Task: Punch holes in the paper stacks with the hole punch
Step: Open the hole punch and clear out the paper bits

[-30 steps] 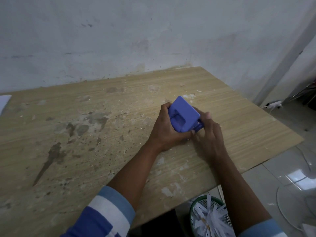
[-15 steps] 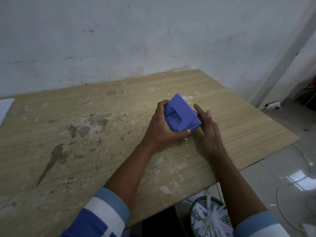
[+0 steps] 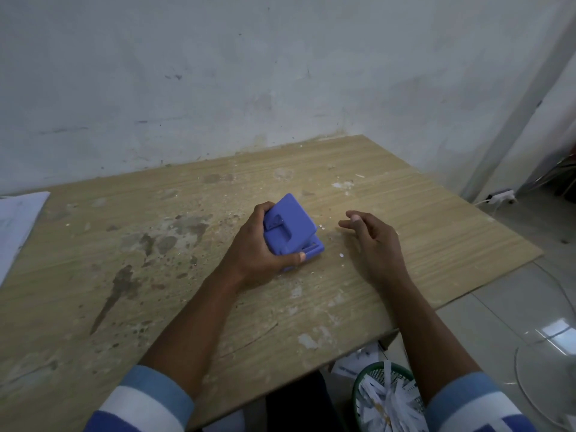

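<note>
A blue plastic hole punch [image 3: 293, 227] rests on the stained wooden table [image 3: 156, 275], near its middle. My left hand [image 3: 258, 251] wraps around the punch from the left, thumb along its near edge. My right hand [image 3: 372, 241] lies on the table just right of the punch, fingers loosely spread, touching nothing. A few small white paper dots [image 3: 341, 255] lie scattered between the punch and my right hand. A sheet of white paper [image 3: 15, 222] shows at the table's far left edge, cut off by the frame.
A stained grey wall [image 3: 249, 88] runs behind the table. A green wire basket [image 3: 386, 397] full of paper strips stands on the floor below the table's near right corner. A power strip [image 3: 501, 194] and a fan base [image 3: 545, 378] sit on the tiled floor at right.
My right hand has let go of the hole punch and moved right onto the table. My left hand still holds the punch, now set lower on the table.
</note>
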Demonstrator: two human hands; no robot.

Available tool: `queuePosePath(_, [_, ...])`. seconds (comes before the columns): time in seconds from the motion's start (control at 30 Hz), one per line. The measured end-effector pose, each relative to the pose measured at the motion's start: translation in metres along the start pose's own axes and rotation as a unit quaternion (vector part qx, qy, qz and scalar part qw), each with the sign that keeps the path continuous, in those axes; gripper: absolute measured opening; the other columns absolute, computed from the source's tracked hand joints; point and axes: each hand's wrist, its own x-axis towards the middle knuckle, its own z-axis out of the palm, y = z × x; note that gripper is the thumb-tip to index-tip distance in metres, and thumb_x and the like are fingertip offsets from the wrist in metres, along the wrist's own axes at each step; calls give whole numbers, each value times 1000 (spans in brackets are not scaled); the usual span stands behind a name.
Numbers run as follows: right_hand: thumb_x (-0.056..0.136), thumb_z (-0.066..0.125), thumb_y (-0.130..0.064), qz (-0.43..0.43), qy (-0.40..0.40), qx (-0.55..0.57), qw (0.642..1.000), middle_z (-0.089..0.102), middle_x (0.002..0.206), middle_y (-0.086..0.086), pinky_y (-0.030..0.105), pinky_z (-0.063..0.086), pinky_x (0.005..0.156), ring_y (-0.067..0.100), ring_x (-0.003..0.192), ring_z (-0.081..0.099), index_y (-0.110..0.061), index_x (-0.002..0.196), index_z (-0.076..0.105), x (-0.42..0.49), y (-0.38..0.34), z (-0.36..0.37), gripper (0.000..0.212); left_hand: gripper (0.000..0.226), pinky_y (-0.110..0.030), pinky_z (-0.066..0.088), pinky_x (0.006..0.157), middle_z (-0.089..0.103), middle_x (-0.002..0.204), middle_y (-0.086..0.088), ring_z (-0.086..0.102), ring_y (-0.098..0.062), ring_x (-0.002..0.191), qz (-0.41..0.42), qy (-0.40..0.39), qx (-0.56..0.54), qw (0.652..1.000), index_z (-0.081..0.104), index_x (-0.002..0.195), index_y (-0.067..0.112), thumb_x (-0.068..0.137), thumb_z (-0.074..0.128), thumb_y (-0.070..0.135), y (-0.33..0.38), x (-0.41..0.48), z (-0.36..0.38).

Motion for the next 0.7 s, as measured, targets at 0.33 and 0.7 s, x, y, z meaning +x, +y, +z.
queuePosePath(0.33, [100,61,-28,-16,-5,-36,999,78,95,-11,20,55,81,-1,93,72,-23,111,74,-1,2,2,18,97,-15,44,73,52,125,16,56,7,101,-30,-32,22,999,38,135,38,54,84,64,-7,-10,1])
queuePosePath(0.7, [91,68,-28,-35,-24,-147,988,72,87,-23,11,47,72,-12,86,65,-30,95,77,-18,2,-10,10,112,-26,44,83,45,132,16,55,-10,109,-46,-48,58,996,28,149,33,57,81,67,-12,-10,1])
